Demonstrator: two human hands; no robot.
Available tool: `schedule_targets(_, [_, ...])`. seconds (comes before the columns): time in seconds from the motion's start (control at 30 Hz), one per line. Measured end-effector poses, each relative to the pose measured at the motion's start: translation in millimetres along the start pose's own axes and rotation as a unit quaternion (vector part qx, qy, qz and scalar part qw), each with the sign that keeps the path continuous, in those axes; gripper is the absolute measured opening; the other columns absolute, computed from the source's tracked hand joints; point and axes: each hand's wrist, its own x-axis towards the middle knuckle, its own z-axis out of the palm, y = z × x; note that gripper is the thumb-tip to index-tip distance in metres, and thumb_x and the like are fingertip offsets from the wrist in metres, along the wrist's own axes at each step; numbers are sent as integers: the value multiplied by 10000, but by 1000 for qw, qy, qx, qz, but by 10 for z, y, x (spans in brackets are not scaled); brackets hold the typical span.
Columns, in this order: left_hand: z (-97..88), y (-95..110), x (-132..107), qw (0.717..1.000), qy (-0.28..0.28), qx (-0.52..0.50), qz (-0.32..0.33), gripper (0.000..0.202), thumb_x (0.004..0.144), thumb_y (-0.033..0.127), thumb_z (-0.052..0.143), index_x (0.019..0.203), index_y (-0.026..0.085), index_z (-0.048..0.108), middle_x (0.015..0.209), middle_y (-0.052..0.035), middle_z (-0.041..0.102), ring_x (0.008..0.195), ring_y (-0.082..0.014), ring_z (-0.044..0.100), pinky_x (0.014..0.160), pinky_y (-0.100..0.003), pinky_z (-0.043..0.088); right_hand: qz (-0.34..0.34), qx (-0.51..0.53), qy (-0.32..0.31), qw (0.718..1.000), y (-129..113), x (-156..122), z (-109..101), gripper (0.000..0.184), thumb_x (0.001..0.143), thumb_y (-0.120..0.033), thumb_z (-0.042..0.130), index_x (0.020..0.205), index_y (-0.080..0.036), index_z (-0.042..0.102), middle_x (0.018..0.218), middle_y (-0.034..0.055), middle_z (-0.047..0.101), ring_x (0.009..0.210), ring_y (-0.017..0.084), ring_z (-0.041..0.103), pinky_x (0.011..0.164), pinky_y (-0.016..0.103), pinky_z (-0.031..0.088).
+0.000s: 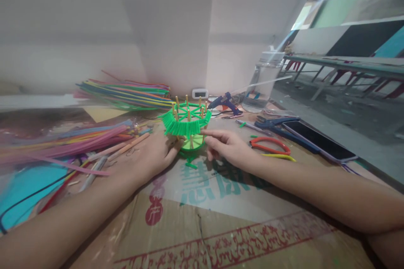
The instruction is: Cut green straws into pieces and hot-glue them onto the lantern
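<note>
A small round model (189, 128) of bright green pipe cleaners stands upright on the table, with a fringed, roof-like ring, thin wooden posts poking up through it and a round green base. My left hand (160, 149) closes around its lower left side; the thumb lies near the base and the other fingertips are hidden behind the fringe. From the right, my right hand (225, 145) meets the model, its index finger at the fringe's lower edge and the other fingers curled below. A short green pipe-cleaner piece (191, 165) lies in front of the base.
Bundles of coloured pipe cleaners (126, 94) lie at the back and left. A glue gun (225, 101), a water bottle (263, 80) and a small white digital display (200, 93) stand behind. Orange-handled pliers (271, 145) and a phone (318, 139) lie right.
</note>
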Motion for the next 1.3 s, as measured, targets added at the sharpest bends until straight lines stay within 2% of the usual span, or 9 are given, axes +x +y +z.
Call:
schedule_targets(0.13, [-3,-5,1,1000,-3,13,6,281,950,351,424,897,192,649,885,-89,682,887,-258,628,805,-373,477,-40,-26,16,999,10,-18,8,356,890,-354,588,1197,-183,643,630,-29,620,568,105,549,554,242,428])
schedule_targets(0.3, [3,-9,1,1000,-6,21,5,304,958,357,411,884,187,652,877,-91,683,868,-253,625,809,-374,473,-26,2,-28,999,88,22,-20,551,915,-371,550,1410,-150,456,612,-45,630,505,90,493,501,233,374])
schedule_targets(0.43, [5,-3,1,1000,-8,13,15,310,967,346,393,907,181,648,932,-101,695,896,-257,625,824,-376,466,-17,-4,-32,999,77,28,-10,551,907,-382,541,1400,-150,459,603,-54,623,479,81,462,492,228,358])
schedule_targets(0.6, [19,-17,2,999,-10,38,1,330,974,341,383,838,175,634,821,-84,671,771,-228,608,700,-340,439,0,-23,-2,1000,9,23,-13,285,890,-399,538,1020,-163,631,571,-42,579,486,89,474,485,229,349])
schedule_targets(0.7, [35,-44,4,998,1,57,-7,350,978,342,379,783,176,618,766,-69,639,746,-216,592,674,-330,422,-7,-56,31,998,-28,21,-33,252,865,-420,568,779,-183,573,580,-29,560,508,95,478,499,232,358])
schedule_targets(0.87, [57,-83,13,999,23,21,-7,303,973,313,380,860,165,620,886,-89,654,870,-238,602,774,-353,458,-69,-153,67,984,-33,27,-69,220,836,-355,554,692,-197,504,614,-25,522,567,108,460,551,242,373])
schedule_targets(1.1, [74,-116,19,999,31,-6,-17,249,950,290,403,910,171,618,956,-98,640,973,-258,588,887,-392,469,-100,-236,77,964,2,34,-96,351,865,-397,502,594,-210,381,585,-32,431,575,107,401,567,245,332])
schedule_targets(1.2, [72,-110,14,999,29,3,-19,264,959,314,399,901,173,615,927,-90,634,933,-250,586,847,-380,471,-111,-314,20,943,-129,36,-165,377,910,-425,463,611,-199,431,580,-27,447,568,111,419,559,245,316])
schedule_targets(1.3, [62,-97,13,999,26,16,-24,294,964,335,396,843,166,604,879,-87,627,857,-244,578,771,-367,458,-103,-483,-70,867,-293,68,-365,367,922,-433,510,649,-189,541,574,-15,518,537,115,433,544,262,268])
